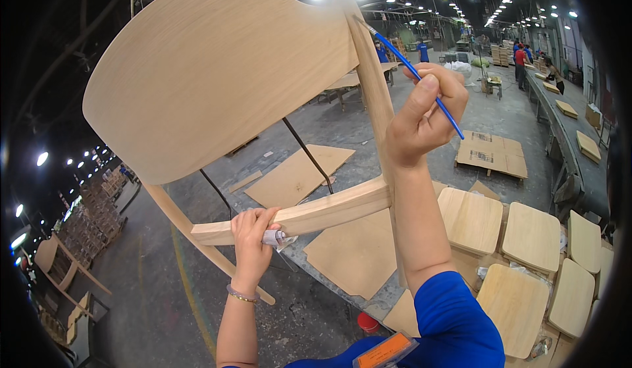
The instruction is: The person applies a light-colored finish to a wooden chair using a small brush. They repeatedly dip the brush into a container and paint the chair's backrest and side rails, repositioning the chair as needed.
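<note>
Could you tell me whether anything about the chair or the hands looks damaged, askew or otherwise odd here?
Nothing looks damaged. The unfinished wooden chair frame is held up tilted by the left hand, which also pinches a small tube; the right hand holds a blue brush to its post.

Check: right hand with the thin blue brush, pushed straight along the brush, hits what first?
Likely the pale wooden chair post: the right hand aims the thin blue brush up-left, tip about touching it. Depth unclear.

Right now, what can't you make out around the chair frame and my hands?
Head view only:
- Brush tip: too fine where it meets the chair frame.
- Crumpled white thing: mostly covered by left hand.
- Right hand palm: faces away.
- Distant workers: too small.
</note>
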A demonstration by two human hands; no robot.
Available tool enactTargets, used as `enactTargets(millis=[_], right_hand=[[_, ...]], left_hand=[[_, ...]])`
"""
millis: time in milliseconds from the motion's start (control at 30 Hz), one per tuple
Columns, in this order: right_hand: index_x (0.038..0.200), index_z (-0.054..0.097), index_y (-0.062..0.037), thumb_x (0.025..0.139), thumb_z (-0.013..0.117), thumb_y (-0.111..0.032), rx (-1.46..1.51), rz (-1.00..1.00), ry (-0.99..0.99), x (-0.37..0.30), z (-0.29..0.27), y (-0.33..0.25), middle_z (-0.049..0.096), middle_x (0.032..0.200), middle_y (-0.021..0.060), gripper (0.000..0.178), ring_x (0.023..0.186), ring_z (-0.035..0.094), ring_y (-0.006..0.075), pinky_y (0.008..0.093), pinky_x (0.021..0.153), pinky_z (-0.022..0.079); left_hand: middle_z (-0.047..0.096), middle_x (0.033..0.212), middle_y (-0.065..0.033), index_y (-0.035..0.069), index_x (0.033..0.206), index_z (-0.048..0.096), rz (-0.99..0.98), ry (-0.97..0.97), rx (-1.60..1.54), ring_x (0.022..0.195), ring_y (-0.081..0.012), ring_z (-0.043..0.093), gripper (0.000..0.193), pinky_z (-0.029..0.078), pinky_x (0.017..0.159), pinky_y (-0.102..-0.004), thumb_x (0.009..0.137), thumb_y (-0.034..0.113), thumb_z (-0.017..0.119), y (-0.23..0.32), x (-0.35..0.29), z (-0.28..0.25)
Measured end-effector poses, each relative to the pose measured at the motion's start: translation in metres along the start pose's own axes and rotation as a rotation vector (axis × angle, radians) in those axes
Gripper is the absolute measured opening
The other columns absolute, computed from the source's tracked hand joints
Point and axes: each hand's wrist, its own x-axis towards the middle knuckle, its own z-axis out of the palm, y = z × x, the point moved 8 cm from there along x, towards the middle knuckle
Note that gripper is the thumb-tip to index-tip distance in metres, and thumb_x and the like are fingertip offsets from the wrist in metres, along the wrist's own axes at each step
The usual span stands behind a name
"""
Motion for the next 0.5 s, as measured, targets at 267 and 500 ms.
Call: enactTargets(millis=[267, 500], right_hand=[[0.104, 0.052, 0.0020, 0.106, 0.047, -0.004, -0.062, -0.078, -0.113, -0.003, 0.010, -0.006, 0.065, 0.097, 0.0132, 0.008, 0.084, 0.059, 0.0144, 0.0268, 0.070, 0.053], [0.101, 0.060, -0.0024, 0.098, 0.056, -0.002, 0.009, -0.007, -0.014, -0.012, 0.012, 0.000, 0.068, 0.091, 0.0110, 0.005, 0.081, 0.060, 0.0223, 0.0348, 0.072, 0.048]], left_hand=[[0.063, 0.098, -0.0094, 0.007, 0.117, 0.072, -0.006, -0.003, -0.001, 0.098, -0.0286, 0.058, 0.025, 0.037, 0.098, -0.0430, 0.093, 0.014, 0.068, -0.009, 0.000, 0.002], [0.063, 0.098, -0.0094, 0.007, 0.117, 0.072, -0.005, 0.002, -0.006, 0.098, -0.0287, 0.058, 0.025, 0.037, 0.097, -0.0429, 0.093, 0.014, 0.068, -0.016, 0.001, 0.004]])
